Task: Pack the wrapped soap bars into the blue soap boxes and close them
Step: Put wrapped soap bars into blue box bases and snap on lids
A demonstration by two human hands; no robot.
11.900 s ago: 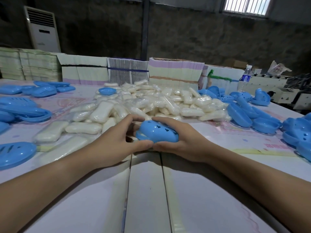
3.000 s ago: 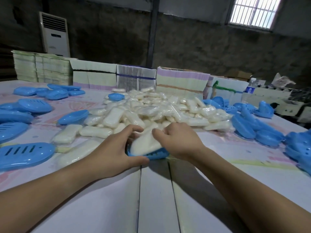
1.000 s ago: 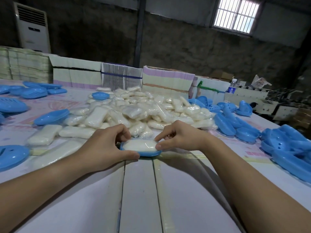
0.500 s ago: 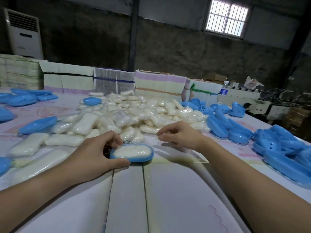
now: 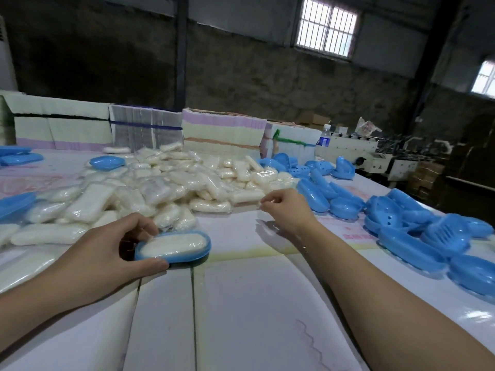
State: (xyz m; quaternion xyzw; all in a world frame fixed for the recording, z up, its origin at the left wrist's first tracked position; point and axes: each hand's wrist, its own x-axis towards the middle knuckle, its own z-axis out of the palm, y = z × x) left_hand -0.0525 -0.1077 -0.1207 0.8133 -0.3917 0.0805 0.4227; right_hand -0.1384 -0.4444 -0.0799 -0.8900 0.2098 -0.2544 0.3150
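A blue soap box bottom (image 5: 201, 253) lies on the white table with a wrapped soap bar (image 5: 171, 244) inside it and no lid on. My left hand (image 5: 107, 247) grips its left end, thumb on the near rim and fingers behind. My right hand (image 5: 285, 207) hovers above the table to the right, fingers loosely curled and holding nothing, between the soap pile (image 5: 166, 183) and the blue box halves (image 5: 316, 194).
More blue box halves (image 5: 417, 236) are heaped along the right side, and others (image 5: 16, 202) lie at the left. Stacks of flat cartons (image 5: 222, 135) line the back edge. A water bottle (image 5: 324, 139) stands at the back right.
My right hand has let go of the soap in the box and moved right, toward the blue box halves. My left hand keeps hold of the box. The view has turned to the right.
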